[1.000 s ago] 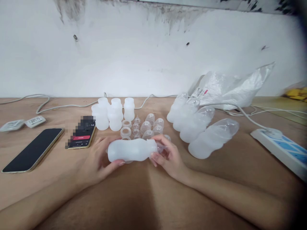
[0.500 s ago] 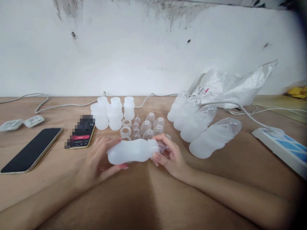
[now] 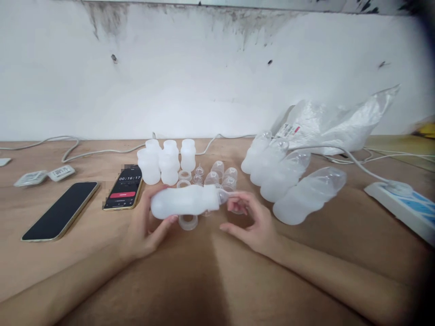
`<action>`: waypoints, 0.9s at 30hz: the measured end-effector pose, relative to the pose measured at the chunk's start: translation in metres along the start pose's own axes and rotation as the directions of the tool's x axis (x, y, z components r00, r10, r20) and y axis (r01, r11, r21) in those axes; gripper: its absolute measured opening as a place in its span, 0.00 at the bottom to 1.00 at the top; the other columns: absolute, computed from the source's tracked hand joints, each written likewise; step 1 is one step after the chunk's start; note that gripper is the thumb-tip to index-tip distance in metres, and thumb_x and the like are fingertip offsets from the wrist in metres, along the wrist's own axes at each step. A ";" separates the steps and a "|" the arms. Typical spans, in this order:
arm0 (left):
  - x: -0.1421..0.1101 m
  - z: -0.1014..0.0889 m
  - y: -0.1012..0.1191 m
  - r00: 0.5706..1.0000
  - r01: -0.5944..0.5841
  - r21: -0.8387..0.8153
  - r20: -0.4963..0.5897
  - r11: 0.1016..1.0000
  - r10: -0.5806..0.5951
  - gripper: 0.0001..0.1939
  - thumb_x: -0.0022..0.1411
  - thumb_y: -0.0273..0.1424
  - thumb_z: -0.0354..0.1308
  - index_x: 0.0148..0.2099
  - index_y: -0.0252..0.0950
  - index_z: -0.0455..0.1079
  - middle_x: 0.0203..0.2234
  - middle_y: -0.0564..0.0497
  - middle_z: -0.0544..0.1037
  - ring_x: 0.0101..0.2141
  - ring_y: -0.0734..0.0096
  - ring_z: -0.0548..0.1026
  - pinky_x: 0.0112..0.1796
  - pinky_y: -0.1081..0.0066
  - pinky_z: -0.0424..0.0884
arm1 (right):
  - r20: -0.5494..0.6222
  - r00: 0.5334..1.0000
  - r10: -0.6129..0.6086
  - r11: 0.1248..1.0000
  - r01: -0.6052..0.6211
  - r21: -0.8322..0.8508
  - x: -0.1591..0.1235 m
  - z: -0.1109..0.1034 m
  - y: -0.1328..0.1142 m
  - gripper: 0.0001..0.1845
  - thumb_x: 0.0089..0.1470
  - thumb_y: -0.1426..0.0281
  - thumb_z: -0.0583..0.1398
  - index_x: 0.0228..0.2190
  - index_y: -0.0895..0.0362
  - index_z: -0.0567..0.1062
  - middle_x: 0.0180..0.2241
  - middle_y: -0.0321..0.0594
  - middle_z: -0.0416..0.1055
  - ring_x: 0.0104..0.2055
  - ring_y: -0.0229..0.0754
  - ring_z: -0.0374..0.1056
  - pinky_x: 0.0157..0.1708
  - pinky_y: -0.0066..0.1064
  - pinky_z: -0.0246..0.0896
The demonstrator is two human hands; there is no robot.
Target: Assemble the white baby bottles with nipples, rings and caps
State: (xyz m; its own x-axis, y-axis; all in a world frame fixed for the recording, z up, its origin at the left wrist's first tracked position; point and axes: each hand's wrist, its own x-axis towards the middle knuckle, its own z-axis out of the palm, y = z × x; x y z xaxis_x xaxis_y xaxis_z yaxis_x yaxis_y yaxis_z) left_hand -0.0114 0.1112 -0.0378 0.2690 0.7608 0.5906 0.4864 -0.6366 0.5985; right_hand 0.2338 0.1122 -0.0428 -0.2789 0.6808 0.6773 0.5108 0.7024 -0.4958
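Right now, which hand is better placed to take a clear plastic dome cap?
Probably the right hand: it is open near the clear plastic dome caps, while the left hand grips the white waisted plastic bottle.

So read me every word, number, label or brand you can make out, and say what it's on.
"00:16:17": on the lit phone.
Red button and smaller lines on that screen: too small to read.
Two packets: printed labels, too blurred to read.
Bag: label too blurred to read.
Held bottle: no text visible.
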 end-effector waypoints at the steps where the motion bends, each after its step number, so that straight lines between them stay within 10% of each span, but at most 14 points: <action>1: 0.001 0.000 -0.001 0.997 0.073 -0.031 -0.022 0.997 -0.074 0.24 0.57 0.32 0.53 0.54 0.36 0.51 0.47 0.42 0.64 0.47 0.58 0.65 0.46 0.59 0.63 | -0.036 0.999 -0.016 0.997 0.013 -0.075 -0.001 -0.003 0.004 0.21 0.44 0.67 0.62 0.40 0.54 0.63 0.28 0.35 0.65 0.29 0.37 0.62 0.30 0.30 0.61; 5: 0.005 0.002 -0.003 0.951 0.294 -0.181 -0.038 0.938 -0.306 0.22 0.58 0.37 0.50 0.53 0.37 0.51 0.45 0.43 0.64 0.45 0.58 0.66 0.43 0.60 0.65 | -0.128 0.990 0.059 0.944 -0.097 -0.315 -0.003 -0.014 0.017 0.17 0.47 0.69 0.59 0.40 0.55 0.63 0.37 0.43 0.64 0.41 0.45 0.61 0.36 0.37 0.61; 14: 0.006 0.001 -0.001 0.939 0.339 -0.180 0.013 0.923 -0.342 0.23 0.58 0.39 0.50 0.53 0.38 0.50 0.45 0.44 0.63 0.44 0.59 0.65 0.42 0.60 0.63 | 0.038 0.939 0.342 0.890 -0.311 -0.333 -0.006 -0.019 0.017 0.16 0.51 0.64 0.55 0.42 0.55 0.62 0.36 0.43 0.67 0.35 0.45 0.65 0.35 0.40 0.61; 27: 0.006 0.003 -0.001 0.927 0.358 -0.289 -0.005 0.888 -0.375 0.21 0.59 0.40 0.49 0.51 0.39 0.51 0.41 0.47 0.64 0.38 0.64 0.66 0.38 0.65 0.64 | -0.148 0.937 0.316 0.893 -0.241 0.381 0.013 0.001 0.003 0.12 0.58 0.65 0.48 0.45 0.49 0.61 0.40 0.39 0.62 0.28 0.35 0.61 0.34 0.34 0.61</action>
State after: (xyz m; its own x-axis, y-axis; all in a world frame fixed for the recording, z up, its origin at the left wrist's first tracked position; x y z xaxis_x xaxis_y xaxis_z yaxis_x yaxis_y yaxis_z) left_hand -0.0075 0.1172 -0.0364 0.0623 0.9434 0.3257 0.2883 -0.3294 0.8991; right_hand 0.2306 0.1230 -0.0362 0.0208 0.8293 0.5584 0.2131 0.5420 -0.8129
